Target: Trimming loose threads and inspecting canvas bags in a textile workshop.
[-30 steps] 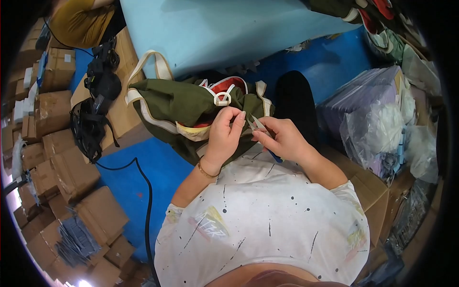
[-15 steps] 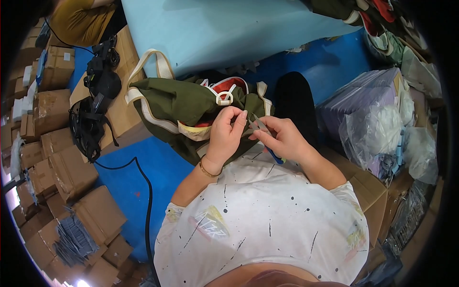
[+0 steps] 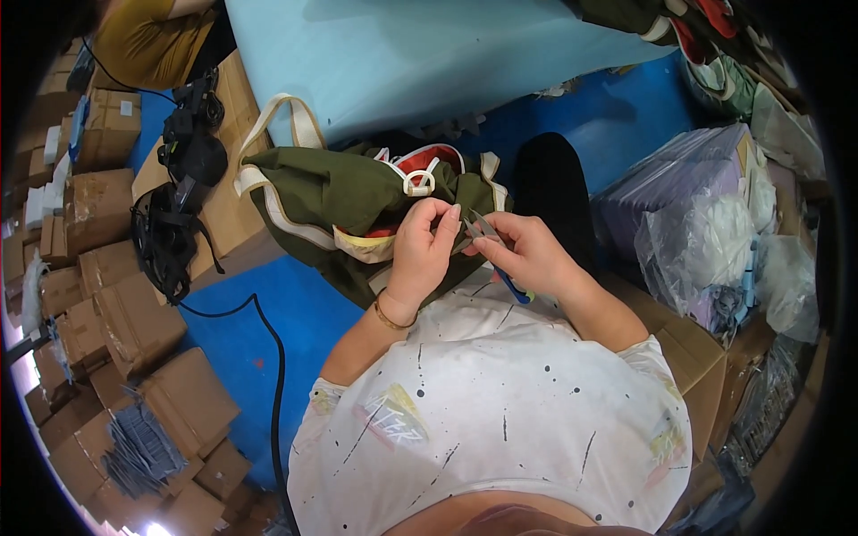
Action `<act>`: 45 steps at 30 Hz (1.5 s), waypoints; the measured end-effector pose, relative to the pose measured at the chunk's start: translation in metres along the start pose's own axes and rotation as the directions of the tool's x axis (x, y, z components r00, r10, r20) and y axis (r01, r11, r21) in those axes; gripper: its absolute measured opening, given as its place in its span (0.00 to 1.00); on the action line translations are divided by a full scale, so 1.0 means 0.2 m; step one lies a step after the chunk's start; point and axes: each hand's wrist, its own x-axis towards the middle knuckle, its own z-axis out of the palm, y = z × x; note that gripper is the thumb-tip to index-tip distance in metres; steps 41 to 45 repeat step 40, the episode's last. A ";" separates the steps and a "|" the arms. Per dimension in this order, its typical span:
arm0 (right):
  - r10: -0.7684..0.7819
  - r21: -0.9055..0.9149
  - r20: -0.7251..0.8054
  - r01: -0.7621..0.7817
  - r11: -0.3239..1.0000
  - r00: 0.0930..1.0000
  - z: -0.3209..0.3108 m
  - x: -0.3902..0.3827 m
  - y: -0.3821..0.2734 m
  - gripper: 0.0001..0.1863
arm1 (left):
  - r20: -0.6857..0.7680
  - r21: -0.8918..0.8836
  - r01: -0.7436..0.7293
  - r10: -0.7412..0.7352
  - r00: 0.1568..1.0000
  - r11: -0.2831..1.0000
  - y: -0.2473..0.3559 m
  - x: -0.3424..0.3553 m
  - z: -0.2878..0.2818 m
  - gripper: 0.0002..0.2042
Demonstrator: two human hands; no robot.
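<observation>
A dark green cloth bag (image 3: 335, 188) with off-white straps and red lining lies across my lap. Its white ring (image 3: 418, 184) sits just beyond my fingers. My left hand (image 3: 418, 255) is closed in a pinch over the bag; whatever is between the fingertips is too small to make out. Scissors (image 3: 513, 286) with blue handles are in the grip of my right hand (image 3: 541, 255). Their metal blades stand slightly parted, pointing up and left close to the left fingertips. A pale yellow edge of the bag shows left of my left hand.
A light blue table surface (image 3: 429, 54) spans the far side. Black straps and gear (image 3: 183, 188) rest on cardboard at left, with a black cable (image 3: 279, 375) running down nearby. Stacked cardboard boxes (image 3: 134, 313) fill the left; plastic-wrapped lilac sheets (image 3: 670, 188) stand right. Another person's sleeve (image 3: 147, 40) shows far left.
The scissors have turned a little in my right hand, and that hand has shifted slightly. My left hand keeps its pinch, and the bag stays in place.
</observation>
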 end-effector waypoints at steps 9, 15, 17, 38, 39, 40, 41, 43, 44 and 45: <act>-0.172 -0.387 0.005 0.161 0.908 0.985 -0.04 0.03 0.05 0.07 | 0.059 -0.156 0.092 -0.084 0.995 0.983 -0.02 0.02 -0.02 0.08; -0.519 -0.539 -0.085 0.399 0.742 0.850 -0.02 0.06 0.11 0.08 | 0.126 -0.362 0.195 -0.160 0.979 0.911 -0.04 0.03 -0.02 0.07; -0.443 -0.434 -0.097 0.363 0.824 0.891 -0.03 0.05 0.10 0.08 | 0.129 -0.388 0.198 -0.159 0.979 0.900 -0.05 0.03 -0.02 0.07; -0.094 0.027 -0.006 0.094 0.995 0.996 -0.04 0.04 0.07 0.08 | 0.111 -0.274 0.147 -0.120 0.987 0.950 -0.03 0.01 -0.01 0.06; -0.113 -0.060 0.009 0.113 0.992 0.994 -0.06 0.04 0.08 0.08 | 0.108 -0.269 0.147 -0.122 0.987 0.952 -0.03 0.01 -0.01 0.06; -0.131 -0.145 0.026 0.133 0.980 0.991 -0.07 0.05 0.08 0.08 | 0.105 -0.263 0.148 -0.124 0.987 0.953 -0.03 0.02 -0.01 0.07; -0.131 -0.145 0.026 0.133 0.980 0.991 -0.07 0.05 0.08 0.08 | 0.105 -0.263 0.148 -0.124 0.987 0.953 -0.03 0.02 -0.01 0.07; -0.131 -0.145 0.026 0.133 0.980 0.991 -0.07 0.05 0.08 0.08 | 0.105 -0.263 0.148 -0.124 0.987 0.953 -0.03 0.02 -0.01 0.07; -0.131 -0.145 0.026 0.133 0.980 0.991 -0.07 0.05 0.08 0.08 | 0.105 -0.263 0.148 -0.124 0.987 0.953 -0.03 0.02 -0.01 0.07; -0.131 -0.145 0.026 0.133 0.980 0.991 -0.07 0.05 0.08 0.08 | 0.105 -0.263 0.148 -0.124 0.987 0.953 -0.03 0.02 -0.01 0.07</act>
